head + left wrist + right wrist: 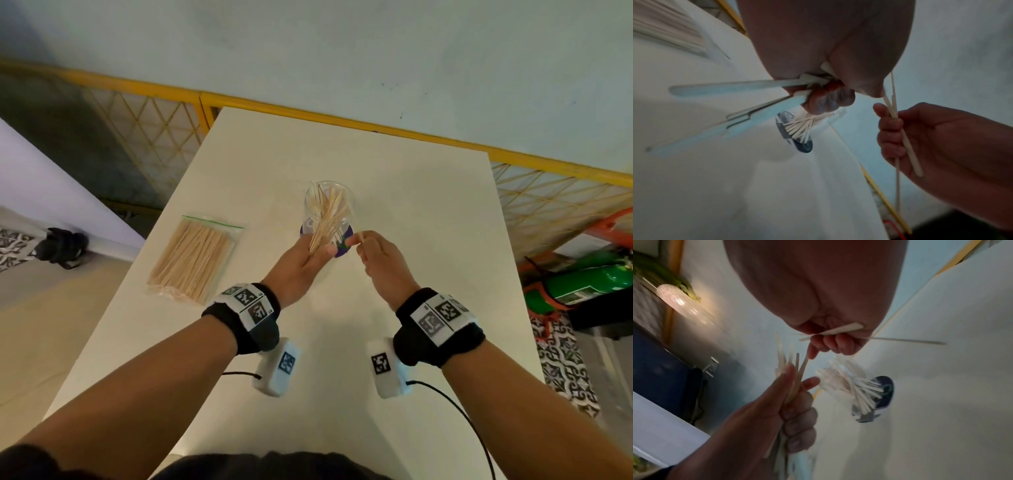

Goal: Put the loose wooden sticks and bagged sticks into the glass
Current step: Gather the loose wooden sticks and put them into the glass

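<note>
Behind the white table (394, 205) runs yellow mesh fencing (164, 126).

The glass (328, 205) is clear and glossy, holding pale, matt wooden sticks (330, 214); at its 9 o'clock, bagged sticks (193, 258) of the same wood lie in shiny transparent plastic on the smooth, matt white table (428, 240).

Both hands at the glass (328, 209)

Left hand (301, 263) clutches a bunch of loose sticks (323, 233) before the glass; right hand (380, 263) pinches some beside it; bagged sticks (195, 257) lie left on the bench (411, 240).
</note>
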Demonstrator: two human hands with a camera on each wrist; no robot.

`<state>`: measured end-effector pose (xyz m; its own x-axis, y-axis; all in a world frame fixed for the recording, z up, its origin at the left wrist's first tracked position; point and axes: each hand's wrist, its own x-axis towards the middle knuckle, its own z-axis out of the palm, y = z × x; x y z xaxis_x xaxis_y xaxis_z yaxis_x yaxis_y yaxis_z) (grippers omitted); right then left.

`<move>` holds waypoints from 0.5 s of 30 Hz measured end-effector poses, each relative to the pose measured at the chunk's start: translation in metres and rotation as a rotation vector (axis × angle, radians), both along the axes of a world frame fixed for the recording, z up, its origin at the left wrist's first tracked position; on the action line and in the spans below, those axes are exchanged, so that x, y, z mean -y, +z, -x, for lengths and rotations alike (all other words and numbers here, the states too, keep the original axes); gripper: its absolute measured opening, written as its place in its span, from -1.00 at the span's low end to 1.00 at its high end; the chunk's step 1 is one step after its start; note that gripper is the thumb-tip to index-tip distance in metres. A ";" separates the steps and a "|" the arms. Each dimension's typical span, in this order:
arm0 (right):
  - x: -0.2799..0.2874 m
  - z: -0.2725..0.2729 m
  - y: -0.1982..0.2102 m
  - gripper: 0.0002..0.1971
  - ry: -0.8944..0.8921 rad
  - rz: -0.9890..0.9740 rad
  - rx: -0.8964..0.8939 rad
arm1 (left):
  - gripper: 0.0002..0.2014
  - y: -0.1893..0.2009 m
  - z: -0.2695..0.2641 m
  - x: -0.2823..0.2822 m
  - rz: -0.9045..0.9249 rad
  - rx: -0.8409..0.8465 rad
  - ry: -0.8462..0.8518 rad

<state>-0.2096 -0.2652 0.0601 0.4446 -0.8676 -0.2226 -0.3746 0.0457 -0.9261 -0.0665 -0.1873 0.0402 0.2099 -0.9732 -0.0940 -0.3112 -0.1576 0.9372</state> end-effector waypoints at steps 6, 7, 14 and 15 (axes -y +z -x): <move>-0.020 -0.038 0.011 -0.77 -0.045 0.103 0.093 | -0.72 0.024 0.005 0.010 0.128 -0.270 0.084; -0.022 -0.040 0.011 -0.80 -0.074 0.097 0.117 | -0.73 0.024 0.004 0.010 0.126 -0.276 0.093; -0.035 -0.039 0.005 -0.71 -0.079 0.032 0.175 | -0.78 0.016 -0.004 0.011 0.105 -0.320 0.149; -0.038 -0.033 0.007 -0.69 -0.049 0.017 0.166 | -0.82 0.015 -0.007 0.013 0.116 -0.313 0.167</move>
<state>-0.1765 -0.2272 0.0671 0.4312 -0.8922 -0.1345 -0.2144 0.0435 -0.9758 -0.0598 -0.2000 0.0550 0.3455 -0.9358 -0.0699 0.0144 -0.0692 0.9975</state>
